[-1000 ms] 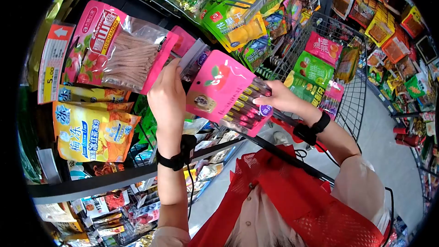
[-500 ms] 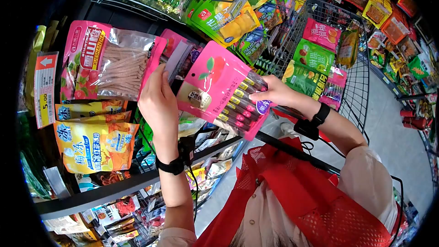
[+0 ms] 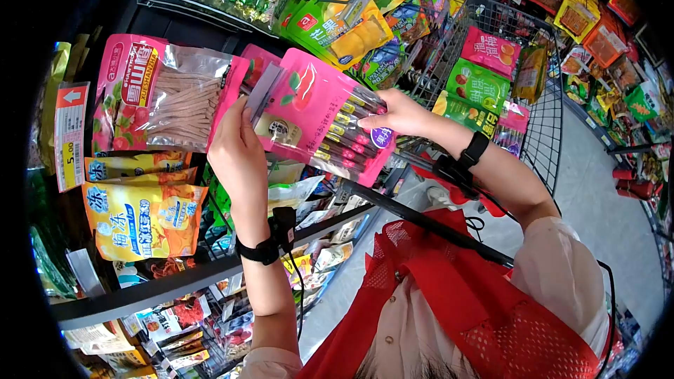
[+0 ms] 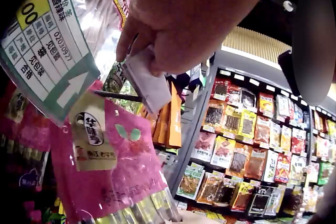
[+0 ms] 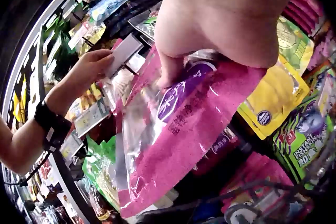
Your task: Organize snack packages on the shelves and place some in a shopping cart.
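Observation:
In the head view my left hand [image 3: 239,154] pinches a flat pale tag holder [image 3: 263,88] between thumb and fingers. The left wrist view shows this tag holder [image 4: 144,85] tilted up beside a thin dark hook rod [image 4: 118,96]. My right hand [image 3: 406,116] grips the lower end of a pink pouch of fruit sticks [image 3: 291,105], thumb across its clear window. The pouch's top end lies against the tag holder, and in the left wrist view the pouch [image 4: 113,166] hangs just below the rod. Another pink pouch [image 3: 258,63] shows partly behind the holder.
A bag of hawthorn sticks [image 3: 186,95] hangs left of my hands, above yellow plum bags [image 3: 144,217]. Dried mango pouches [image 3: 351,42] hang beyond. To the right stands a wire cart [image 3: 544,144] containing several packets; its black handle [image 3: 435,224] crosses before my body.
My right hand has brought the pink pouch leftward, its top end now overlapping the tag holder. My left hand keeps its pinch there. The view has shifted slightly.

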Available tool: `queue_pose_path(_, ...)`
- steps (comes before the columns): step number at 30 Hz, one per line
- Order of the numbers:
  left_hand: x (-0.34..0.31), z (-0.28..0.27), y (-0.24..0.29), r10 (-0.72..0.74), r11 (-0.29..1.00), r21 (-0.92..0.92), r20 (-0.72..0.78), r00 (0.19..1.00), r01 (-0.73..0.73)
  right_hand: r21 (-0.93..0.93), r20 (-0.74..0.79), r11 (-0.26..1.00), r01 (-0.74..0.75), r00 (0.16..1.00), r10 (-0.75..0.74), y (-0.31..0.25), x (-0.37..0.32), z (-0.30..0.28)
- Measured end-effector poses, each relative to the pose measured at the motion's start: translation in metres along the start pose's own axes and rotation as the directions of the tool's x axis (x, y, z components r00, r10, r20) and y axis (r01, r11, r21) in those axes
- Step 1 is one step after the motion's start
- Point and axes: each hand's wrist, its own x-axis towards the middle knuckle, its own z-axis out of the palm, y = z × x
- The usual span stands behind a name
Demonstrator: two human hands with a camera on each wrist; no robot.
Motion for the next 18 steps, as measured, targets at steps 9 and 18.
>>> queue_pose_path(9, -0.002, 0.0, 0.004, -0.033, 0.999, 0.019, 0.009, 0.999, 0.033, -0.03, 0.007, 1.0, 0.002, 1.0, -0.002, 0.004, 0.004, 0.006)
queue_pose_path(18, -0.008, 0.001, 0.007, -0.079, 0.997, -0.006, 0.034, 0.996, 0.079, 0.17, 0.038, 0.98, -0.101, 0.995, 0.096, 0.008, -0.004, 0.018)
